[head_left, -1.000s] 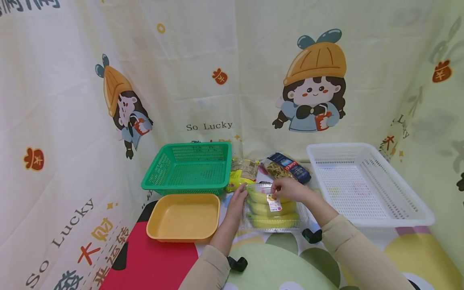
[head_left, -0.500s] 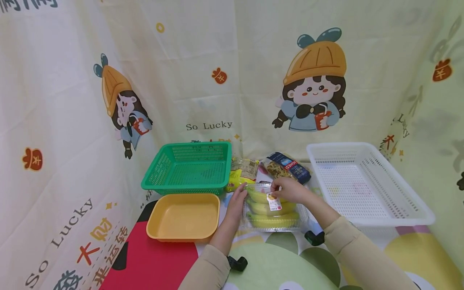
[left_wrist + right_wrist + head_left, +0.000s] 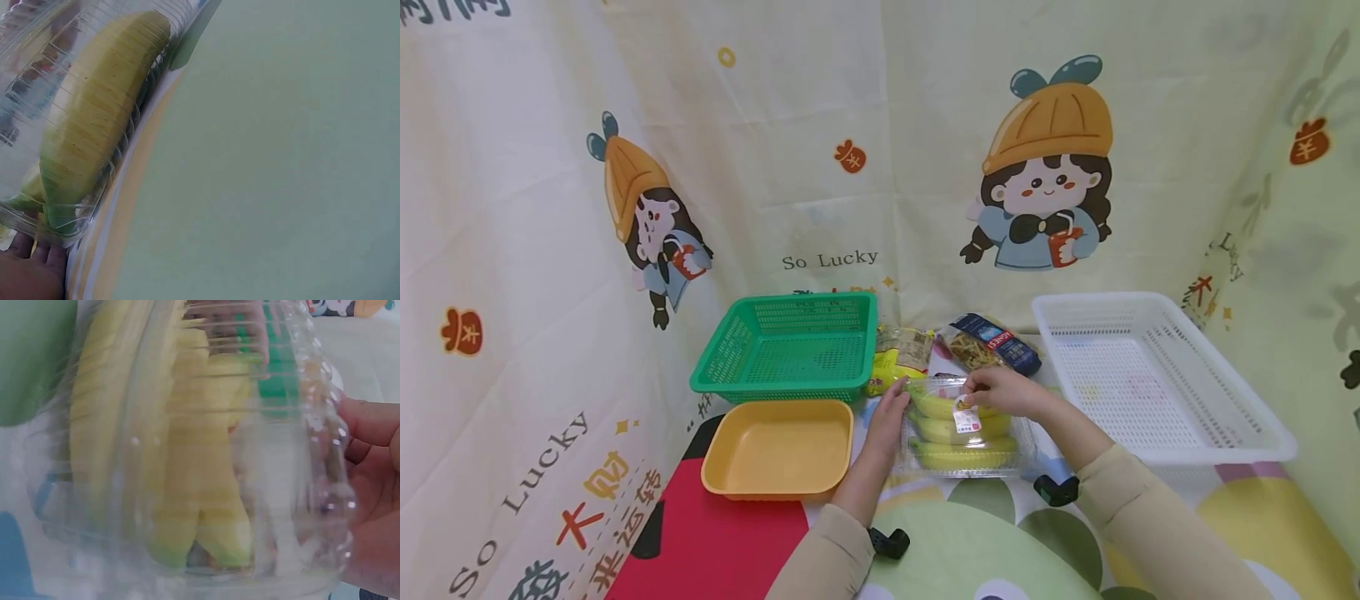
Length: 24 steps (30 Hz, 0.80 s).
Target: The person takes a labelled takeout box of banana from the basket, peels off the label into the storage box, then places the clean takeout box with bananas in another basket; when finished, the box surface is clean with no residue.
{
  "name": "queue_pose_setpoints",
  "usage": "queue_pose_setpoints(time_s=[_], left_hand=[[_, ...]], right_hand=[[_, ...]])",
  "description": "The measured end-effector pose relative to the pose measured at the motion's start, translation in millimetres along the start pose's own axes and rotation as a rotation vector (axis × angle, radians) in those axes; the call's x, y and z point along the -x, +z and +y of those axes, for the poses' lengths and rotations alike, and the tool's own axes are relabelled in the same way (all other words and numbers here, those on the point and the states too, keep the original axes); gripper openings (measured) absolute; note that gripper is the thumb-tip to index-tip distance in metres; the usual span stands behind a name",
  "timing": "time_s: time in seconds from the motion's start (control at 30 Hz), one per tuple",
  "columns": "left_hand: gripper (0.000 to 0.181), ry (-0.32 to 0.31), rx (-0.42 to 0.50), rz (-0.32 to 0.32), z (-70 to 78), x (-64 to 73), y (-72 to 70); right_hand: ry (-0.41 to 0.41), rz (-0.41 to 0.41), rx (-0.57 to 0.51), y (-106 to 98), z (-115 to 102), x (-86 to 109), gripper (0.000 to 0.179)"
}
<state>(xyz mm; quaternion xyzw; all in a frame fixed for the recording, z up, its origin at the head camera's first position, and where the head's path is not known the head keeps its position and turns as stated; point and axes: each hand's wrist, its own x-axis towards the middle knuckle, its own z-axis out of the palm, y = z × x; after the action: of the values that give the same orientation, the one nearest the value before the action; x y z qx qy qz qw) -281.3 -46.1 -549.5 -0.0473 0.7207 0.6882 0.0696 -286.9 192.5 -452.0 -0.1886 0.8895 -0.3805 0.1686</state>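
Observation:
A clear plastic clamshell box point(image 3: 1027, 442) lies on the table in front of me, with several bananas point(image 3: 964, 454) inside. A white printed label point(image 3: 967, 419) is on its lid. My right hand point(image 3: 1007, 392) is over the far part of the lid, fingers curled, thumb and fingertips pinching the label's upper edge. My left hand point(image 3: 889, 421) rests along the box's left side with its fingers stretched out. In the left wrist view, the fingers point(image 3: 39, 253) touch the box's end. The right wrist view is blurred; the right hand point(image 3: 375, 469) shows beyond the box there.
A green basket point(image 3: 782, 392) stands at the back left, with an orange tray point(image 3: 775, 457) before it. Behind the box lie a yellow snack bag point(image 3: 891, 362) and a blue Agnesi pasta bag point(image 3: 992, 343). A white basket point(image 3: 1120, 375) stands at the right. A printed curtain point(image 3: 910, 167) hangs behind.
My right hand and forearm have shifted slightly to the right, the fingertips still at the label. The left hand keeps its place against the box. The whole view has drifted a little.

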Motion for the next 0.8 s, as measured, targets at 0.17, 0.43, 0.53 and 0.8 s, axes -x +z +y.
queue_pose_setpoints(time_s=[0.17,0.43,0.53,0.8], left_hand=[[0.048,-0.002,0.008,-0.001,3.1,1.5,-0.9],[0.052,-0.012,0.019,-0.021,5.5,3.7,-0.5],[0.051,-0.013,0.021,-0.023,5.3,3.6,-0.6],[0.049,-0.005,0.029,-0.013,1.3,2.2,-0.6]], right_hand=[[-0.005,-0.012,-0.076,-0.3,0.9,3.6,0.010],[-0.006,0.018,-0.113,1.9,4.4,4.3,0.011],[-0.008,0.011,-0.126,1.8,5.5,4.4,0.011],[0.004,-0.019,-0.180,-0.5,7.9,6.5,0.013]])
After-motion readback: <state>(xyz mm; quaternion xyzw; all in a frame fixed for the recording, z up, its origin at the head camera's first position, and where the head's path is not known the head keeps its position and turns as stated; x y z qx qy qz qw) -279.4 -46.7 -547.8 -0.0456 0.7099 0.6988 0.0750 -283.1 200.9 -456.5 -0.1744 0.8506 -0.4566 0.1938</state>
